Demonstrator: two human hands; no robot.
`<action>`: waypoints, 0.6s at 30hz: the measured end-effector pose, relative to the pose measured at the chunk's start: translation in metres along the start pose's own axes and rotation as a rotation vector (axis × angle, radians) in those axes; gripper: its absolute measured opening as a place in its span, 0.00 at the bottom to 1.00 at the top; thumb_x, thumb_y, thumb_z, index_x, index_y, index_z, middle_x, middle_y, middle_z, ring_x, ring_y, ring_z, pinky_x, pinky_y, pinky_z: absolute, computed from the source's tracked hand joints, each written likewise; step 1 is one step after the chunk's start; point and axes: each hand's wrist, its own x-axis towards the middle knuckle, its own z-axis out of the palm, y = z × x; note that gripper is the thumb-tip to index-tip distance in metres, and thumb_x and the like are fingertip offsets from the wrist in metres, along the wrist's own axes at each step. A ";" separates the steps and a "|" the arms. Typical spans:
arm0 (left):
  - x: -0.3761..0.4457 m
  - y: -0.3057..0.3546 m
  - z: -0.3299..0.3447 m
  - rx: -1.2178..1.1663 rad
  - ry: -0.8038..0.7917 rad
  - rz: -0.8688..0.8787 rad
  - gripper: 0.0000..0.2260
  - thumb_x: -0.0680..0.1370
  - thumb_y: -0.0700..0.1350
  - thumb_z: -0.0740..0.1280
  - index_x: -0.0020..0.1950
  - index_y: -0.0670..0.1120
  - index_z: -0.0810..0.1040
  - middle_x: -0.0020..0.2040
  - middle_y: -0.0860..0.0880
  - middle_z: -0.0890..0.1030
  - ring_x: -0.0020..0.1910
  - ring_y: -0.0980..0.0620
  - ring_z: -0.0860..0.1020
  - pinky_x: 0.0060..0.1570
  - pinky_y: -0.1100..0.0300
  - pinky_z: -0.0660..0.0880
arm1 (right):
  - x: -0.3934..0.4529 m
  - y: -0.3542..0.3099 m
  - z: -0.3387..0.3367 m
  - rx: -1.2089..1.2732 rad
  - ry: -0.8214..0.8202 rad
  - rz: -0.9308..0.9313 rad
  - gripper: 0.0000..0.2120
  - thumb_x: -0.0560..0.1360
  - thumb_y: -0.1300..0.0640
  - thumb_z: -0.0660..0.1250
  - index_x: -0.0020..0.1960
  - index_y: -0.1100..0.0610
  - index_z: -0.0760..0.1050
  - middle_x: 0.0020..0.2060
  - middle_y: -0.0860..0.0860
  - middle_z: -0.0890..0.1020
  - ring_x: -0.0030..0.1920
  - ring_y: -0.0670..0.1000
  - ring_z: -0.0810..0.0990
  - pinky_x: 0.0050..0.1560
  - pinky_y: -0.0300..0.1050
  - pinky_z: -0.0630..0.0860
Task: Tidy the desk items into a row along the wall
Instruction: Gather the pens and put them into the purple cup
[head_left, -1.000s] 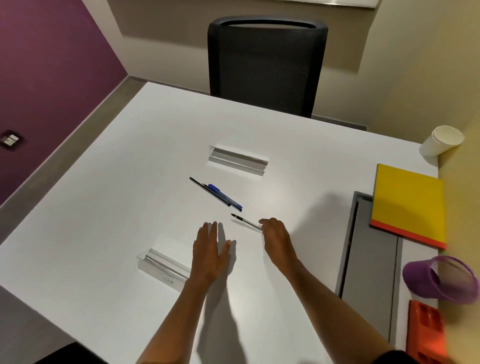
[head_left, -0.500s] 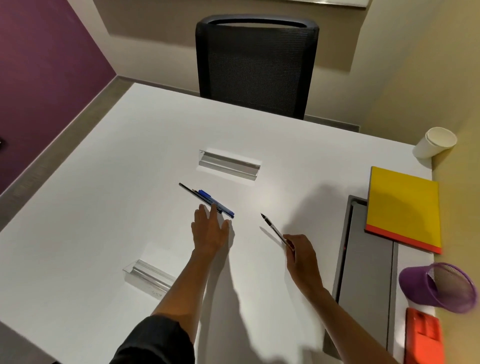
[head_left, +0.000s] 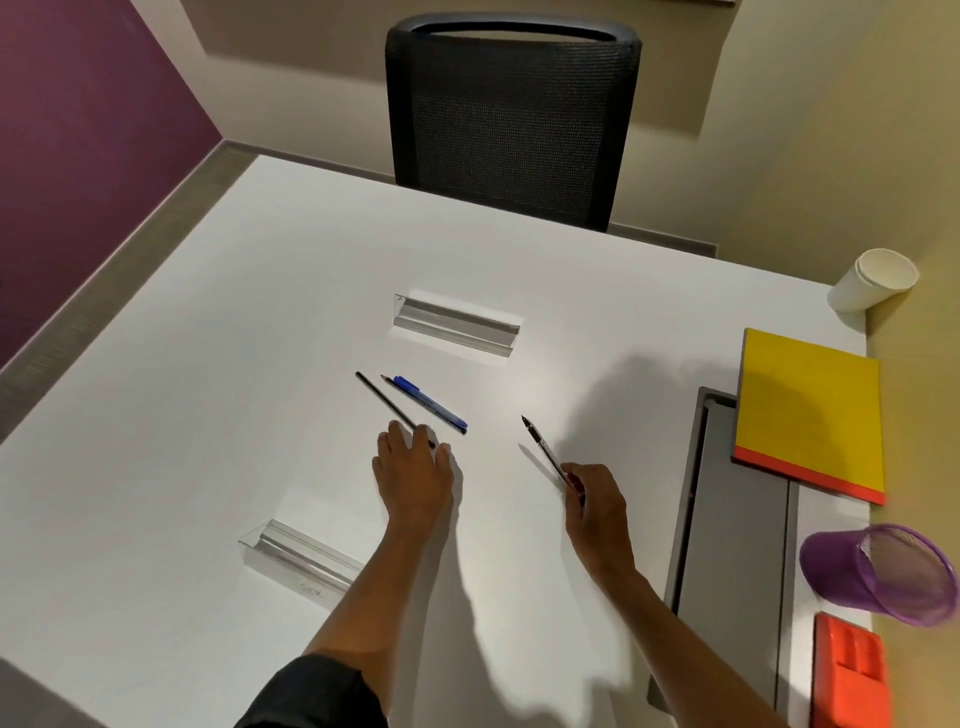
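My right hand (head_left: 592, 499) grips a clear black-tipped pen (head_left: 540, 447) by its rear end, the tip raised off the white desk (head_left: 208, 415). My left hand (head_left: 413, 475) lies flat, fingers spread, its fingertips touching the near end of a thin black pencil (head_left: 384, 402). A blue pen (head_left: 431, 404) and a second pencil, mostly hidden behind it, lie just right of that. Along the right wall sit a white paper cup (head_left: 872, 280), a yellow notebook (head_left: 810, 410), a purple mesh pen cup (head_left: 878, 574) lying on its side, and an orange tray (head_left: 847, 670).
Two recessed metal slots (head_left: 457, 325) (head_left: 298, 558) are set in the desk. A grey cable flap (head_left: 732, 519) runs along the right side. A black mesh chair (head_left: 511, 114) stands at the far edge.
My right hand lifted the clear pen off the desk and drew it right and back. My left hand slid forward onto the black pencil's end.
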 end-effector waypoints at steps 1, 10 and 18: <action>-0.002 -0.001 -0.001 -0.035 0.034 -0.004 0.15 0.77 0.52 0.62 0.56 0.43 0.76 0.58 0.40 0.74 0.56 0.40 0.73 0.50 0.48 0.74 | -0.002 -0.002 0.002 0.008 -0.001 0.001 0.11 0.76 0.68 0.63 0.56 0.58 0.77 0.46 0.47 0.76 0.46 0.52 0.78 0.48 0.48 0.78; -0.005 0.011 -0.020 -0.088 -0.063 -0.190 0.10 0.77 0.37 0.62 0.58 0.37 0.74 0.55 0.39 0.74 0.55 0.41 0.75 0.48 0.53 0.75 | -0.009 -0.010 0.002 0.026 -0.006 0.074 0.13 0.76 0.68 0.62 0.58 0.58 0.76 0.47 0.47 0.76 0.47 0.51 0.78 0.50 0.45 0.77; -0.016 0.005 -0.027 -0.297 -0.097 -0.377 0.10 0.71 0.33 0.65 0.52 0.35 0.73 0.50 0.35 0.79 0.52 0.35 0.78 0.50 0.51 0.74 | -0.015 -0.019 -0.008 0.092 -0.002 0.174 0.12 0.76 0.67 0.62 0.58 0.59 0.77 0.47 0.49 0.75 0.44 0.49 0.78 0.42 0.30 0.73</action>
